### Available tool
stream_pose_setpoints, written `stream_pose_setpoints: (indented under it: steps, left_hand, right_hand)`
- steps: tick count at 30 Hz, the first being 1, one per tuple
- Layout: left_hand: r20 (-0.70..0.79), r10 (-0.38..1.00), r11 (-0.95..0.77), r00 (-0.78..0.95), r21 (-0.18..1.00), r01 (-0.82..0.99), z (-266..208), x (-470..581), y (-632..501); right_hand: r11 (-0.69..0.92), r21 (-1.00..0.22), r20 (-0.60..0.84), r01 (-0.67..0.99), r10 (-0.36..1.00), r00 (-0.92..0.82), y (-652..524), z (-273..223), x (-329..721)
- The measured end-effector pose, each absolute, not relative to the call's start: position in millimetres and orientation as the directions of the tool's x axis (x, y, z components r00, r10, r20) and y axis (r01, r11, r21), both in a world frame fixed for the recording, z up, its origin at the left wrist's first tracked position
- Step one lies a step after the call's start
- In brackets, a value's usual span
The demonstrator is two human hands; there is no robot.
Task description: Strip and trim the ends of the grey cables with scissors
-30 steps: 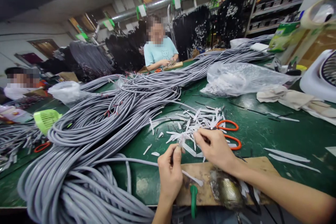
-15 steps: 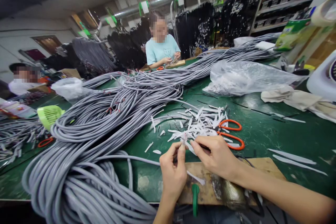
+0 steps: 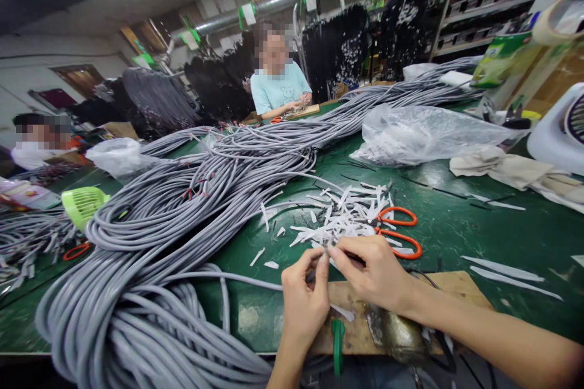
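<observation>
My left hand (image 3: pixel 305 295) is closed round the end of a grey cable (image 3: pixel 255 281), which runs in from the left. Its thumb and forefinger pinch near the tip. My right hand (image 3: pixel 376 270) is closed too, its thumb and forefinger meeting the cable end right beside the left fingertips. What the right fingers grip is too small to make out. Just beyond both hands lies a heap of white strips (image 3: pixel 351 209). Orange-handled scissors (image 3: pixel 399 234) rest at the right of that heap. Below the hands is a wooden board (image 3: pixel 456 292) with a metal device (image 3: pixel 399 334) and a green clip (image 3: pixel 337 340).
Thick coils of grey cable (image 3: pixel 150 213) fill the left and middle of the green table (image 3: pixel 456 225). A clear plastic bag (image 3: pixel 424 134) and a cloth (image 3: pixel 511 173) lie at the right. A green fan (image 3: pixel 84 205) stands left. A co-worker (image 3: pixel 280 88) sits across.
My two hands have come closer together, with the right fingertips now against the left ones at the cable end. The whole view has shifted slightly.
</observation>
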State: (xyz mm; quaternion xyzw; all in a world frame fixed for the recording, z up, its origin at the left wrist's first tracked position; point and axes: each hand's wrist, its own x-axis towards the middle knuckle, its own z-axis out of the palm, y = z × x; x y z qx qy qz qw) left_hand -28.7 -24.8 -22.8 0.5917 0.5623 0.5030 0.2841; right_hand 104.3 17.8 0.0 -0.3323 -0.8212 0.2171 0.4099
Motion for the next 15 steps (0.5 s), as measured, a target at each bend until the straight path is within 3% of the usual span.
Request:
stream_pose_setpoints:
  steps: [9, 15]
  left_hand:
    - [0.186, 0.98, -0.145, -0.063, 0.902, 0.406, -20.9, -27.9, -23.5]
    - [0.09, 0.996, -0.091, 0.016, 0.955, 0.283, -20.6, -33.1, -21.1]
  right_hand:
    - [0.682, -0.606, 0.488, 0.409, 0.725, -0.485, 18.5, -0.8, 106.4]
    - [0.691, -0.581, 0.456, 0.429, 0.714, -0.532, 17.1, -3.6, 108.1]
